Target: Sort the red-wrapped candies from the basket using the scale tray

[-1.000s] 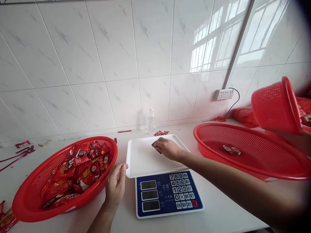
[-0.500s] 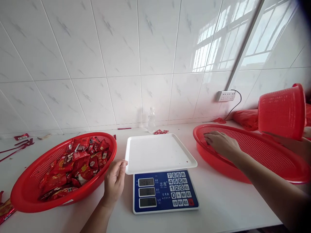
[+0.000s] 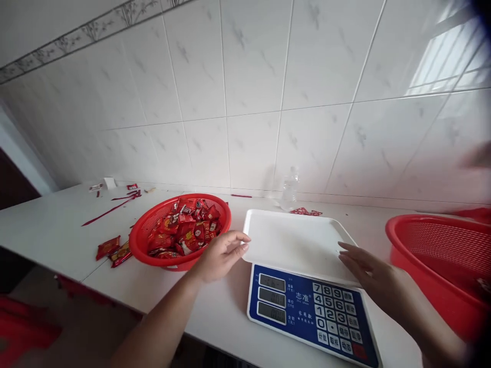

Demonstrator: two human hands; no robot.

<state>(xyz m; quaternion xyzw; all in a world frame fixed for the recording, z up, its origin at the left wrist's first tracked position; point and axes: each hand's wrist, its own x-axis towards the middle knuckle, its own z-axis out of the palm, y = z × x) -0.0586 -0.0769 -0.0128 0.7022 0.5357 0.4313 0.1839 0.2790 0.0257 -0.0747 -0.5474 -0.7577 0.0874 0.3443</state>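
Note:
A digital scale (image 3: 303, 312) with a blue keypad panel and small displays stands on the white table, its white tray (image 3: 291, 240) holding nothing but a few specks. My left hand (image 3: 220, 255) has its thumb and fingers closed at the tray's left rim. Over the tray's right edge reaches my right hand (image 3: 364, 266), fingers stretched out and a little apart; its thumb is hard to make out. Left of the scale, a red basket (image 3: 140, 240) holds many small red snack packets (image 3: 184, 230).
Another red basket (image 3: 399, 255) stands at the right, a few packets partly visible inside. Behind the tray are a clear plastic bottle (image 3: 290, 189) and a red patterned wrapper (image 3: 306, 211). Loose packets (image 3: 108, 247) and red strips (image 3: 111, 208) lie left. A blurred hand (image 3: 479, 156) shows far right.
The view has turned left. My right hand has come out of the right basket to the tray's right edge. My left hand stays at the left rim. The raised red basket has left view.

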